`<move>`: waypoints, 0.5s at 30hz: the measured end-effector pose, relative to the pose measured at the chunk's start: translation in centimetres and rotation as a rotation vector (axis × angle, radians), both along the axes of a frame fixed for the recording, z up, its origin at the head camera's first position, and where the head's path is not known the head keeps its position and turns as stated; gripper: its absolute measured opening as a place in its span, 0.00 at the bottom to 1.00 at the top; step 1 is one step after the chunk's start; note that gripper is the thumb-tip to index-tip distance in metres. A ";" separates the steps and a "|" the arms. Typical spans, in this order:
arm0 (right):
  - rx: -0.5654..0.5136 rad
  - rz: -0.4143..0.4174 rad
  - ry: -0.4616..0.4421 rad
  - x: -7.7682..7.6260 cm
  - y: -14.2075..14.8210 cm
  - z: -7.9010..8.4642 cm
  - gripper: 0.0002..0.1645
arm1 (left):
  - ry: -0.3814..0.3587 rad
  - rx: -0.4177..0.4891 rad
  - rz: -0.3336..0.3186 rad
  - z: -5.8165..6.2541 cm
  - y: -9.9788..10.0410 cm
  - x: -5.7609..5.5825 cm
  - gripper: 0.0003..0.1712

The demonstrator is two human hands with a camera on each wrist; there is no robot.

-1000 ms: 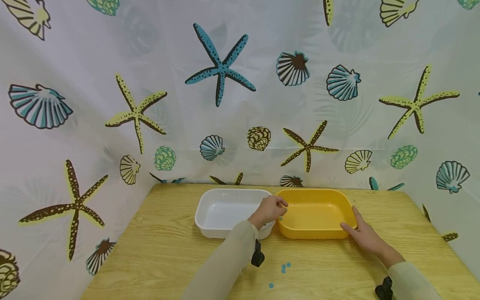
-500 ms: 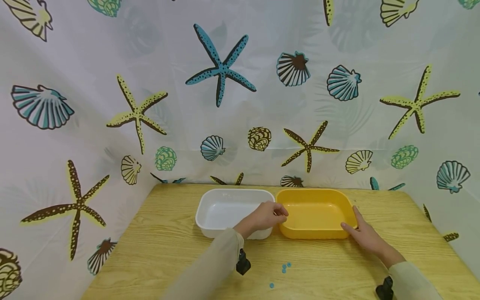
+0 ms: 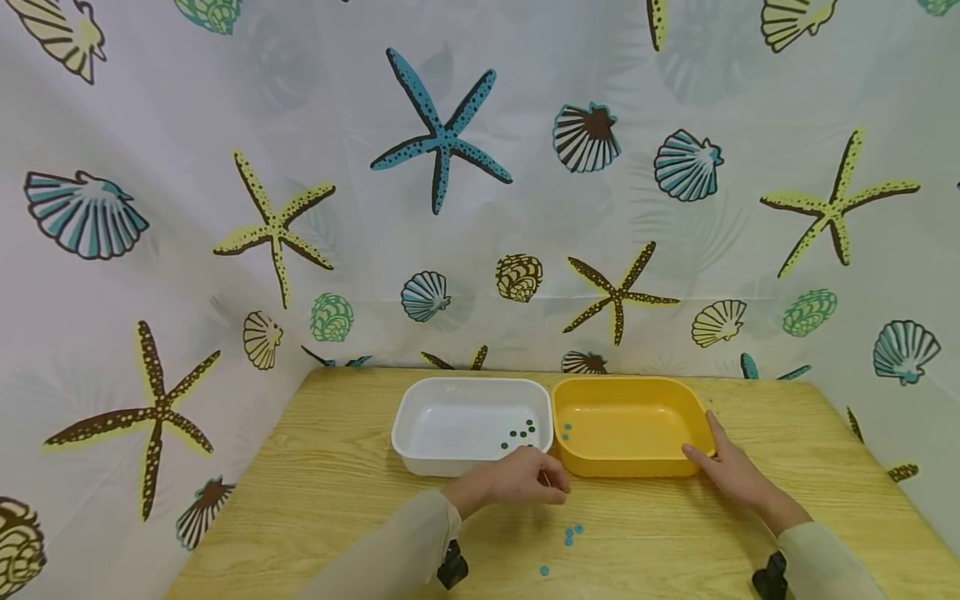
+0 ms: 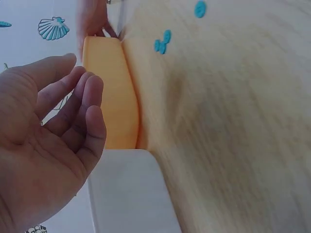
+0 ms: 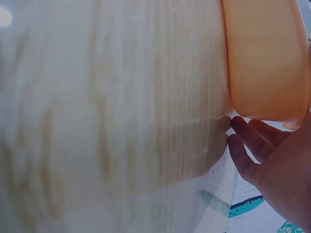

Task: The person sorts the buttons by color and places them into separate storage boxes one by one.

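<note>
Empty and loosely curled, the left hand hovers before the white tray, seemingly set to reach for blue buttons on the desk just to its near right, which call for a fine pinch; the right hand grips the yellow tray.

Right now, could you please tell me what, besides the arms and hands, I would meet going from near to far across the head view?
Lone blue button, cluster of three blue buttons, white tub and yellow tub side by side, starfish-and-seashell-print curtain.
</note>
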State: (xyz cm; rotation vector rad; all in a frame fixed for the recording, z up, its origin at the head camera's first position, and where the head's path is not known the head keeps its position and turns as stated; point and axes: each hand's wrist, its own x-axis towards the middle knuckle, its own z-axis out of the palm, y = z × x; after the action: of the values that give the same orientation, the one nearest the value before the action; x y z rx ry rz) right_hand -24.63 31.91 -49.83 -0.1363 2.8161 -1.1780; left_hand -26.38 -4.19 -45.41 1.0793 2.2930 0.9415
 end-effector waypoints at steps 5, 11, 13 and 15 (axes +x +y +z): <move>-0.007 -0.002 -0.002 0.1 -0.1 0.0 0.55 | -0.033 -0.082 -0.079 -0.8 -0.6 0.8 0.06; -0.008 -0.004 -0.012 0.1 -0.1 0.0 0.54 | -0.032 -0.117 -0.174 -2.0 -1.1 1.7 0.05; -0.008 -0.002 -0.011 0.1 -0.1 0.0 0.54 | -0.030 -0.117 -0.190 -2.1 -1.2 2.0 0.05; -0.009 0.001 -0.005 0.0 0.0 -0.1 0.54 | -0.019 -0.114 -0.201 -2.2 -1.3 2.2 0.06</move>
State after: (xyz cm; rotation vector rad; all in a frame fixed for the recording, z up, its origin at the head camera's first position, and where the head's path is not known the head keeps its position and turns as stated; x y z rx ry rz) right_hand -24.60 31.86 -49.90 -0.1350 2.8065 -1.1896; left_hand -24.15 -5.45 -47.57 1.2184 2.1469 0.7307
